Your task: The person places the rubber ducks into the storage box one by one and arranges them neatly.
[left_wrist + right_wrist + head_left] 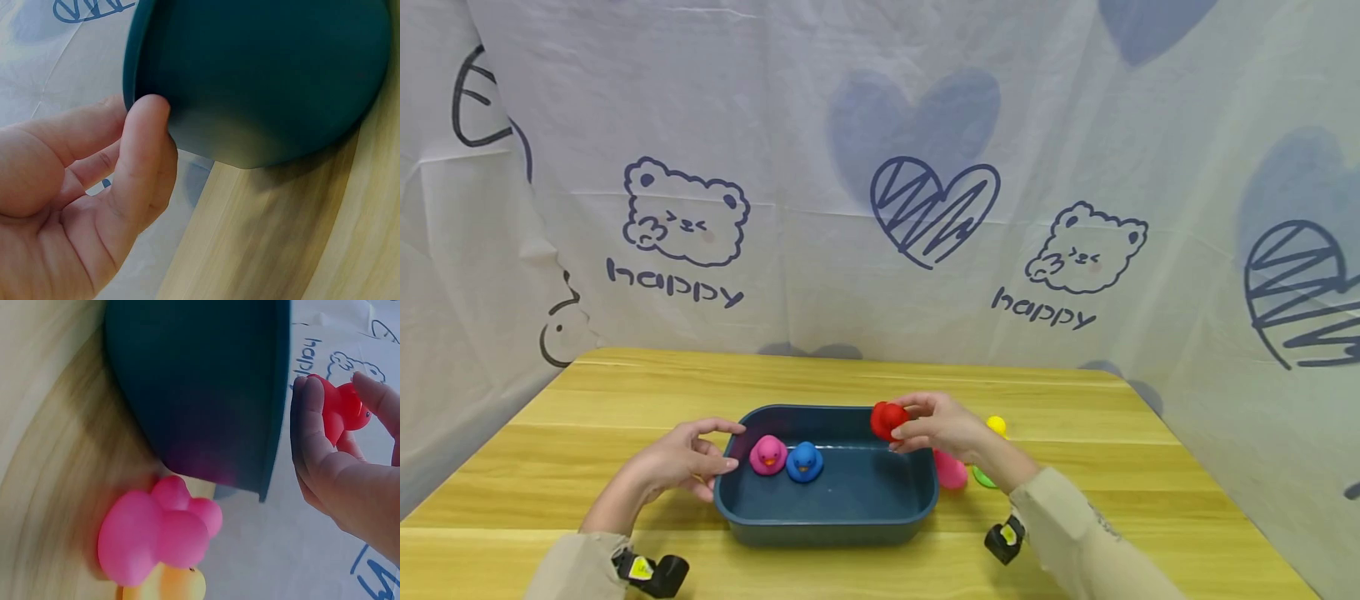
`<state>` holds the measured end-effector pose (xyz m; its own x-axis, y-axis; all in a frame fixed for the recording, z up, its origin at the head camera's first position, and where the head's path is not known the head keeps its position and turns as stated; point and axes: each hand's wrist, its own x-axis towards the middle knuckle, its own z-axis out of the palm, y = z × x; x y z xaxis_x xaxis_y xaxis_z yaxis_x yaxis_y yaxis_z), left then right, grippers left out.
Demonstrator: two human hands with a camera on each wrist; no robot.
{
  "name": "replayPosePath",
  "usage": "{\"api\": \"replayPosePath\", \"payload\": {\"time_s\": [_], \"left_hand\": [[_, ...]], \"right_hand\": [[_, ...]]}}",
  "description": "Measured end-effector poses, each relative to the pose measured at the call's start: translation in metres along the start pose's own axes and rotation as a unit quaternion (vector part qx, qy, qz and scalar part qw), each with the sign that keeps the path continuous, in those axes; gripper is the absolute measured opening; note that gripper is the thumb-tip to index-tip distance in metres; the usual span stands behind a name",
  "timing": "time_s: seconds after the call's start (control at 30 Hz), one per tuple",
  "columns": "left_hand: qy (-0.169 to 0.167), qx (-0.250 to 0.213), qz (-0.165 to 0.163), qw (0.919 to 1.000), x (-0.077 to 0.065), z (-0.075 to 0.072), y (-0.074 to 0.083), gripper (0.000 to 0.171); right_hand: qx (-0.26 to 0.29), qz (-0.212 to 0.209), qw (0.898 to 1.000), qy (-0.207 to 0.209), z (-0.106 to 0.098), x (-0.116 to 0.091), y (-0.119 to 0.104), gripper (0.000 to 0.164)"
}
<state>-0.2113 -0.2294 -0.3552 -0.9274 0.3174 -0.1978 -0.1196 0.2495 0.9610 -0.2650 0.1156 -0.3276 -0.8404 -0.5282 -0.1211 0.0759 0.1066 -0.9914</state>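
Note:
A dark blue-green plastic bin [827,533] stands on the wooden table. At its left end, my left hand [688,458] pinches the rim, with fingertips against the outer wall in the left wrist view. Over the bin's far right part, my right hand [936,425] holds a red toy duck [889,421] between thumb and fingers. The right wrist view shows this red duck [344,406] raised above rim height. Inside the bin, a pink duck [768,456] and a blue duck [805,462] sit side by side on the left.
Just right of the bin, another pink duck [951,471] rests on the table [1075,533]. Beyond it are a yellow toy [997,425] and a green toy [983,477], partly hidden by my right arm. A printed white cloth [820,292] hangs behind the table.

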Motion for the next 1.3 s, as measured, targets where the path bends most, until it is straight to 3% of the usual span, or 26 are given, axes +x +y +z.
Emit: {"api": "replayPosePath", "payload": {"time_s": [0.9, 1.13, 1.3], "left_hand": [[0.007, 0.005, -0.002, 1.0, -0.001, 0.001, 0.0, 0.055], [0.009, 0.005, -0.002, 0.9999, -0.001, 0.001, 0.001, 0.054], [0.01, 0.006, -0.003, 0.9999, -0.001, 0.0, 0.001, 0.054]], "right_hand": [[-0.072, 0.013, 0.997, 0.015, 0.032, 0.032, 0.016, 0.044], [-0.057, 0.034, 0.998, 0.012, 0.04, 0.037, 0.018, 0.043], [-0.017, 0.068, 0.997, 0.018, 0.046, 0.04, 0.019, 0.039]]}}
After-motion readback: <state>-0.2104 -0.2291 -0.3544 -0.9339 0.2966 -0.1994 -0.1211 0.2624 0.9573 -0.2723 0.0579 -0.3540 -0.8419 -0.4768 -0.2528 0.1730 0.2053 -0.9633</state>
